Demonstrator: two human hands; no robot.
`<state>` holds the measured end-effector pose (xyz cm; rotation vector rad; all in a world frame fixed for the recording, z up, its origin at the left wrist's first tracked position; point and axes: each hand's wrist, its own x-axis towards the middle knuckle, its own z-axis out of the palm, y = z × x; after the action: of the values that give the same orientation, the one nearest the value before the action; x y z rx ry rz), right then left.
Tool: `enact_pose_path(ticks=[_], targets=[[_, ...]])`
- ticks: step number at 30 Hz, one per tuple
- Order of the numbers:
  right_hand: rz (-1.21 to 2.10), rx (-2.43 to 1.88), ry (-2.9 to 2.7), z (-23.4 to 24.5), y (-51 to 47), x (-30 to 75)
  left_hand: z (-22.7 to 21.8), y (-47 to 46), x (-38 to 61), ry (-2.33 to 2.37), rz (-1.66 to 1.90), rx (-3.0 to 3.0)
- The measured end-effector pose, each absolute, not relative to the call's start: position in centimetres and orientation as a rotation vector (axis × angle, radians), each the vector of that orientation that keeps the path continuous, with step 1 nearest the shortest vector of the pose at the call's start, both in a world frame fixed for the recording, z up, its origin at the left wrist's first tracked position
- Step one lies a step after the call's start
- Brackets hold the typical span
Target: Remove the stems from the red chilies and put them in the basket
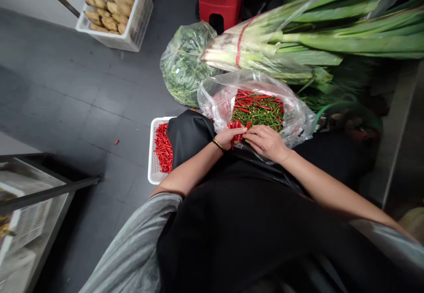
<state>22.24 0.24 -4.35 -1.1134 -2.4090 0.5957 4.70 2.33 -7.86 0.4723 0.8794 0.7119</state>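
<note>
My left hand point(229, 137) is closed around a small bunch of red chillies point(236, 126), with a thin bracelet on its wrist. My right hand point(266, 142) sits just to the right, fingers pinched at one of those chillies. Both hands rest at the mouth of a clear plastic bag point(218, 101) that holds red chillies with green stems point(258, 110). To the left, partly hidden by my black apron, a white slotted basket point(153, 160) on the floor holds red chillies without stems point(163, 147).
A bundle of large leeks point(298, 41) tied with a red band lies behind the bag. A bag of greens point(183, 63), a red stool point(220, 4) and a white crate of potatoes point(114, 10) stand on the dark floor. A metal rack point(36, 191) is at the left.
</note>
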Motion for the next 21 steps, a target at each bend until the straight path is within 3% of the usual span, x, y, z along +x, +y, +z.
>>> enact_pose_path(ticks=[5, 8, 10, 16, 21], targets=[[1.460, -1.521, -1.625, -4.5, 1.7, 22.8, -7.2, 2.1, 4.0, 0.802, 0.711, 0.746], [1.785, -1.473, -1.566, -4.4, 2.5, 23.0, -6.4, 1.8, 3.8, 0.717, 0.608, 0.814], [1.651, -1.452, -1.836, -4.2, 2.4, 22.9, -6.0, 1.6, 3.8, 0.678, 0.515, 0.825], [0.411, -1.701, -2.601, -3.4, 2.6, 22.2, -6.0, 1.5, 4.1, 0.785, 0.419, 0.705], [0.224, -1.962, -2.722, -4.9, 8.2, 20.2, -6.7, 2.1, 4.4, 1.012, 0.599, 0.490]])
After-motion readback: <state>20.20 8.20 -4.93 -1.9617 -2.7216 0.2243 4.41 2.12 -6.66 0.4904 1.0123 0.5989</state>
